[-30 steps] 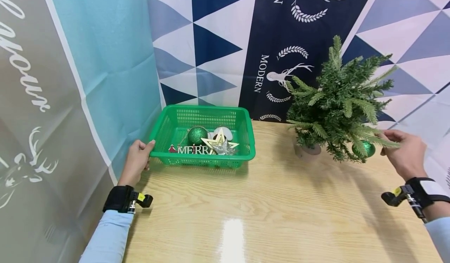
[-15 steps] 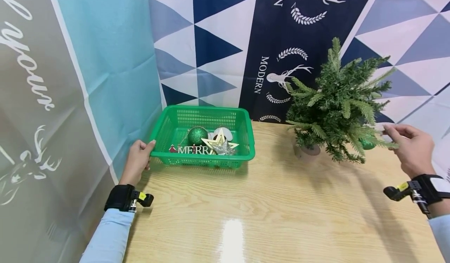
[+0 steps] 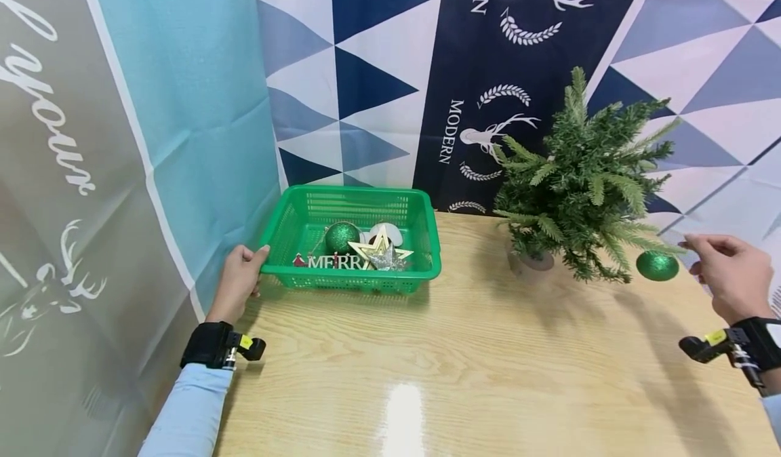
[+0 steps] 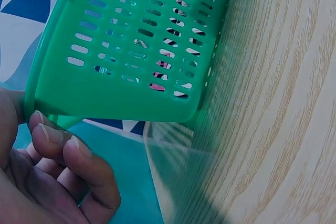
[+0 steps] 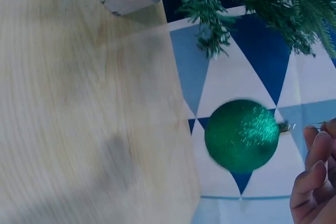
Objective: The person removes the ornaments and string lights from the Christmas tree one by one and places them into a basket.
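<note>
My left hand (image 3: 239,277) grips the front left corner of a green plastic basket (image 3: 354,279), thumb over the rim and fingers curled beneath it in the left wrist view. Inside the basket are a green glitter ball (image 3: 343,238), a gold star (image 3: 368,248), a silver star (image 3: 388,259) and a "MERR" letter sign (image 3: 334,261). On the far right, my right hand (image 3: 735,270) pinches the thin loop of another green bauble (image 5: 241,136). That bauble hangs just right of the small artificial Christmas tree (image 3: 586,186), close by a lower branch tip.
The tree's pale round base (image 3: 532,266) stands on the wooden table (image 3: 476,362) near its back edge. Patterned cloth (image 3: 378,70) hangs behind, and another cloth (image 3: 201,104) closes off the left side. A white round piece (image 3: 390,233) lies at the basket's back.
My right hand has drawn back to the right from the tree, and the bauble has come out from behind the branch. The left hand and basket stay put.
</note>
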The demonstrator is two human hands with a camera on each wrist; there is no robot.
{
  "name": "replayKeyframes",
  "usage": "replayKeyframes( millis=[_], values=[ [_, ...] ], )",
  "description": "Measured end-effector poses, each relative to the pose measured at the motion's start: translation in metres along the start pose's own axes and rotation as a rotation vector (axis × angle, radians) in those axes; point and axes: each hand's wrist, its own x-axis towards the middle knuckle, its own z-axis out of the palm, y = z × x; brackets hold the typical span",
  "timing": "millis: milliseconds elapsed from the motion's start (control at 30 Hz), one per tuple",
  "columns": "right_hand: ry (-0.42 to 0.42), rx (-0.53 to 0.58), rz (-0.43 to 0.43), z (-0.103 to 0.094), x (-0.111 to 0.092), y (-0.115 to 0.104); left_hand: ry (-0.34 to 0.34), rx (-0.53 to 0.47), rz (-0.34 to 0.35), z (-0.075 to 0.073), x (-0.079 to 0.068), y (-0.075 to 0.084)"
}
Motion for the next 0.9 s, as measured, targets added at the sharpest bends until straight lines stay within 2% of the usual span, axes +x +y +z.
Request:
replayKeyframes(
  millis=[67,233,400,600,900],
  values=[
    [0.024,-0.01,-0.028,-0.006,-0.003,-0.001,0.003,-0.003,-0.003,-0.001,-0.001,0.001],
    [0.093,0.044,-0.071,-0.024,-0.01,-0.009,0.007,-0.021,0.008,-0.002,-0.001,0.003],
    [0.144,0.102,-0.14,-0.033,-0.024,-0.021,-0.002,-0.024,0.02,-0.002,-0.002,0.003],
    [0.081,0.122,-0.249,-0.039,-0.047,-0.038,-0.017,-0.022,0.022,-0.003,-0.005,0.002],
    [-0.026,0.002,-0.359,-0.038,-0.082,-0.069,-0.014,-0.027,0.005,-0.001,-0.004,0.003]
  ],
)
